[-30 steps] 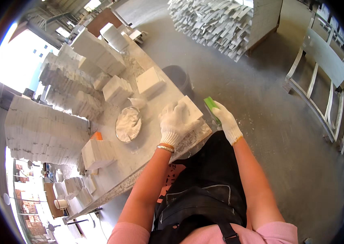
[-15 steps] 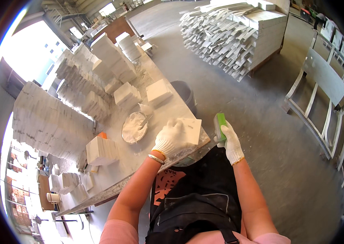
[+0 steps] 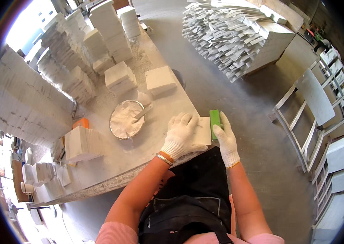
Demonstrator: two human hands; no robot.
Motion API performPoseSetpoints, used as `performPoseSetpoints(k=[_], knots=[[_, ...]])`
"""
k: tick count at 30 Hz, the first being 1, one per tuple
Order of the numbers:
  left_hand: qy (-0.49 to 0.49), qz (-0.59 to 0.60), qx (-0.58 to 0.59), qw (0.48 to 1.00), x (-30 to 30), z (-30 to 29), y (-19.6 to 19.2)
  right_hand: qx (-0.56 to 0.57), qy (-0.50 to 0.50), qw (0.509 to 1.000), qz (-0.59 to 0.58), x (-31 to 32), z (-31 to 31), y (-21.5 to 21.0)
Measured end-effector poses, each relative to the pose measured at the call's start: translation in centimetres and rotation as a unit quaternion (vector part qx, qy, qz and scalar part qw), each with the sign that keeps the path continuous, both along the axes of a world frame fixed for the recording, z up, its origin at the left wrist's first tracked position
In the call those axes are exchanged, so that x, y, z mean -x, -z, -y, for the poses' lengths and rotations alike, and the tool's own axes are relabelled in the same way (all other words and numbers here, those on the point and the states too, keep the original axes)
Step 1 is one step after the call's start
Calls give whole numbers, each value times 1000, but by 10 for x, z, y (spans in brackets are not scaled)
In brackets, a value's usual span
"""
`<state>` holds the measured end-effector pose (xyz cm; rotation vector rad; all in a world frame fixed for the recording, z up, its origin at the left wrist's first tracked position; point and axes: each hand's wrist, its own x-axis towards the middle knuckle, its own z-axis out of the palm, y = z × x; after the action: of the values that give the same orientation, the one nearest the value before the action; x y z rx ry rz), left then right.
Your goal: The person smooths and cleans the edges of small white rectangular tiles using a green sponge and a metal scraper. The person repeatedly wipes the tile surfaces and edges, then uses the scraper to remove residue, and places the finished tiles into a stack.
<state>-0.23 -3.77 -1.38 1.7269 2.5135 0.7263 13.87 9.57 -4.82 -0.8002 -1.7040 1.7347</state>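
Observation:
My left hand (image 3: 182, 132), in a white knit glove, lies over a square white tile (image 3: 203, 130) at the table's corner. Its fingers stretch forward and rest flat, partly covering the tile. My gloved right hand (image 3: 227, 140) is closed round a green sanding block (image 3: 215, 122), held upright along the tile's right edge. The block's face towards the tile is hidden. Left of my left hand stands a round bowl (image 3: 112, 124) heaped with white powder or paste (image 3: 124, 119). A flat scraper (image 3: 142, 112) sticks out of it.
Stacked tiles (image 3: 160, 79) and another short stack (image 3: 119, 78) stand farther back on the dusty table (image 3: 99, 177). Tall slab stacks line its left side. Beyond the corner are a dark bucket (image 3: 179, 78), a pallet of pale strips (image 3: 225, 40) and metal racks (image 3: 296, 134).
My right hand has brought the green block leftward against the tile's edge. My left hand has its fingers straighter on the tile. The view has shifted, so the bowl looks nearer.

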Motion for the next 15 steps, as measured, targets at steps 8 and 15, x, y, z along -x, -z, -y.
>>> performPoseSetpoints(k=[8, 15], knots=[[-22, 28, -18, 999, 2, 1, -1, -37, -7, 996, 82, 36, -15, -5], [-24, 2, -78, 997, 5, 0, 13, -243, 4, 948, 203, 27, 9, -29]])
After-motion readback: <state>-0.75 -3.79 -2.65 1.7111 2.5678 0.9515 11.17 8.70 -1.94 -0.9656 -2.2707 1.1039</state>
